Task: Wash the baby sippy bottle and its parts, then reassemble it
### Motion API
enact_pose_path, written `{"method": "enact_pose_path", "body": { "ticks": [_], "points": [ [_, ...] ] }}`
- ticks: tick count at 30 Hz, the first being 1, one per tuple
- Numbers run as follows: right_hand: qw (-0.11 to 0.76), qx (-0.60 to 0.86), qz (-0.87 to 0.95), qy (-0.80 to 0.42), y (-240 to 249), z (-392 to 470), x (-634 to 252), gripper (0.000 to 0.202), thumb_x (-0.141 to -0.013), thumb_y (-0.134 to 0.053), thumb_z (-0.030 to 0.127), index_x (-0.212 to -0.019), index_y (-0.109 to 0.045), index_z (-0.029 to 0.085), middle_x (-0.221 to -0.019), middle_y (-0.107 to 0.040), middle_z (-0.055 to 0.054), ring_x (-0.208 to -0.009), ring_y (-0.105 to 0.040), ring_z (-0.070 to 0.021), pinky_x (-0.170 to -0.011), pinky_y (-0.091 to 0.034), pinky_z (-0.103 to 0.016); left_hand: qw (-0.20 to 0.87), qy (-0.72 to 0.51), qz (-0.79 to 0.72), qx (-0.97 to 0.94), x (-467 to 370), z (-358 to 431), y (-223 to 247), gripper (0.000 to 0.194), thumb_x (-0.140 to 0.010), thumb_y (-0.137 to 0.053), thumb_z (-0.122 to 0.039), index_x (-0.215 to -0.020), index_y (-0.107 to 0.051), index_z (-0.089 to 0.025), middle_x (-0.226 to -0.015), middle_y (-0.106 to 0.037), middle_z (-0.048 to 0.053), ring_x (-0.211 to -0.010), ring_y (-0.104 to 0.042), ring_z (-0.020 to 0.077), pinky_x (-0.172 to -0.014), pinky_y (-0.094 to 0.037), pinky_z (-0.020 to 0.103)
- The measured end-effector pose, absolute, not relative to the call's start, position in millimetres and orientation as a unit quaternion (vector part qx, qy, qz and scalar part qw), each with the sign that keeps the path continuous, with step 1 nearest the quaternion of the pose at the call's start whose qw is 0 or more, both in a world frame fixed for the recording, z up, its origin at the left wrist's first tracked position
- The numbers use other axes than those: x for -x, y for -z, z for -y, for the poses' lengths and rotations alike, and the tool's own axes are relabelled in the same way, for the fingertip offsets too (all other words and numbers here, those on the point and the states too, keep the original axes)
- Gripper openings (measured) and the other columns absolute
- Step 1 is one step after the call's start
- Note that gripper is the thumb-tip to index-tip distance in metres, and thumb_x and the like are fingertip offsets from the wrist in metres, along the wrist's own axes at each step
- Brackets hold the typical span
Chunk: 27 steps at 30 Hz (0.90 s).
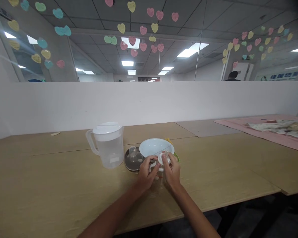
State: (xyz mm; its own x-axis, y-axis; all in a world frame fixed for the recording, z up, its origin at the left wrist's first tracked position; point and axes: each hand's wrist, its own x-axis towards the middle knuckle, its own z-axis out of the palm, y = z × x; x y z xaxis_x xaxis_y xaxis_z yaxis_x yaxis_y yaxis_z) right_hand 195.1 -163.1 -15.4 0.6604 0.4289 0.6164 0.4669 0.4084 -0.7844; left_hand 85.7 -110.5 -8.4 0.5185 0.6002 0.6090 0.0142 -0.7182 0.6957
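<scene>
Just in front of the white bowl (155, 145), both my hands are closed around a baby bottle (161, 169) with a white handle and a clear body, some orange-red print low on it. My left hand (147, 172) grips its left side by the handle. The fingers of my right hand (172, 170) are pressed on the white collar (160, 158) at its top. Part of the bottle is hidden behind my fingers. A clear dome cap (132, 151) rests on the round metal tray (132, 165) left of the bowl.
A translucent lidded pitcher (110, 148) with water stands left of the tray. Something yellow (169, 141) and a green edge (176, 157) show behind the bowl's right side. Pink cloth (268, 134) covers the table's far right. A white wall (139, 102) borders the back.
</scene>
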Motion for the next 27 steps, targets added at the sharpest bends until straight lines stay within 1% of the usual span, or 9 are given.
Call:
{"method": "enact_pose_path", "body": {
  "ticks": [4, 10, 12, 14, 16, 17, 20, 23, 27],
  "points": [
    [0.676, 0.578, 0.453, 0.052, 23, 160, -199, 0.032, -0.085, -0.046, 0.045, -0.078, -0.06, 0.017, -0.078, -0.062, -0.004, -0.077, -0.053, -0.0187, -0.071, -0.039, -0.03, 0.334, -0.495, -0.163, -0.786, -87, 107, 13, 0.021, -0.083, -0.054, -0.032, -0.098, -0.054, -0.018, -0.097, -0.063, 0.005, -0.094, -0.058, 0.0174, -0.086, -0.045, 0.03],
    [0.634, 0.583, 0.494, 0.117, 27, 156, -199, 0.028, -0.079, -0.055, 0.045, -0.083, -0.059, 0.018, -0.079, -0.055, -0.004, -0.076, -0.051, -0.0195, -0.07, -0.041, -0.031, 0.328, -0.49, -0.117, -0.799, -87, 99, 24, 0.044, -0.079, -0.055, -0.023, -0.121, -0.042, -0.018, -0.107, -0.061, 0.008, -0.099, -0.058, 0.0185, -0.089, -0.046, 0.033],
    [0.628, 0.579, 0.503, 0.131, 27, 155, -199, 0.027, -0.079, -0.056, 0.043, -0.086, -0.061, 0.018, -0.08, -0.052, -0.004, -0.077, -0.051, -0.0192, -0.071, -0.042, -0.032, 0.328, -0.487, -0.115, -0.802, -87, 95, 27, 0.06, -0.078, -0.055, -0.02, -0.132, -0.03, -0.019, -0.108, -0.061, 0.007, -0.097, -0.059, 0.0175, -0.09, -0.046, 0.034],
    [0.625, 0.574, 0.513, 0.132, 29, 155, -199, 0.026, -0.08, -0.054, 0.04, -0.089, -0.063, 0.018, -0.08, -0.05, -0.004, -0.075, -0.052, -0.0185, -0.07, -0.043, -0.032, 0.325, -0.48, -0.116, -0.807, -85, 92, 29, 0.078, -0.077, -0.056, -0.019, -0.141, -0.012, -0.02, -0.115, -0.059, 0.009, -0.096, -0.06, 0.017, -0.09, -0.047, 0.035],
    [0.623, 0.566, 0.523, 0.136, 30, 155, -198, 0.027, -0.081, -0.052, 0.039, -0.095, -0.063, 0.019, -0.081, -0.052, -0.005, -0.077, -0.052, -0.0189, -0.071, -0.043, -0.033, 0.311, -0.461, -0.11, -0.824, -82, 91, 28, 0.092, -0.074, -0.058, -0.02, -0.143, 0.003, -0.02, -0.126, -0.054, 0.013, -0.098, -0.06, 0.0182, -0.09, -0.047, 0.036],
    [0.623, 0.563, 0.524, 0.143, 32, 155, -198, 0.029, -0.082, -0.051, 0.038, -0.101, -0.062, 0.019, -0.084, -0.054, -0.005, -0.079, -0.053, -0.0197, -0.073, -0.043, -0.034, 0.298, -0.447, -0.105, -0.837, -80, 91, 27, 0.097, -0.073, -0.059, -0.02, -0.143, 0.007, -0.02, -0.13, -0.05, 0.014, -0.101, -0.059, 0.0194, -0.091, -0.047, 0.038],
    [0.629, 0.558, 0.515, 0.166, 36, 156, -198, 0.034, -0.083, -0.049, 0.036, -0.111, -0.056, 0.018, -0.096, -0.058, -0.008, -0.089, -0.053, -0.022, -0.08, -0.042, -0.037, 0.264, -0.412, -0.101, -0.866, -76, 93, 22, 0.102, -0.069, -0.063, -0.022, -0.143, 0.007, -0.019, -0.136, -0.046, 0.015, -0.109, -0.056, 0.0231, -0.094, -0.045, 0.039],
    [0.633, 0.548, 0.521, 0.167, 40, 156, -199, 0.028, -0.086, -0.041, 0.032, -0.105, -0.057, 0.018, -0.095, -0.06, -0.008, -0.089, -0.053, -0.0218, -0.081, -0.04, -0.038, 0.264, -0.406, -0.109, -0.868, -77, 96, 19, 0.101, -0.071, -0.063, -0.025, -0.144, 0.007, -0.017, -0.132, -0.051, 0.015, -0.112, -0.055, 0.0244, -0.095, -0.044, 0.041],
    [0.637, 0.547, 0.52, 0.155, 39, 154, -201, 0.03, -0.087, -0.034, 0.027, -0.1, -0.06, 0.018, -0.09, -0.061, -0.007, -0.086, -0.051, -0.0215, -0.078, -0.039, -0.037, 0.277, -0.423, -0.105, -0.856, -79, 97, 20, 0.102, -0.072, -0.065, -0.027, -0.144, 0.006, -0.016, -0.126, -0.056, 0.013, -0.113, -0.055, 0.0242, -0.098, -0.042, 0.041]
  ]
}}
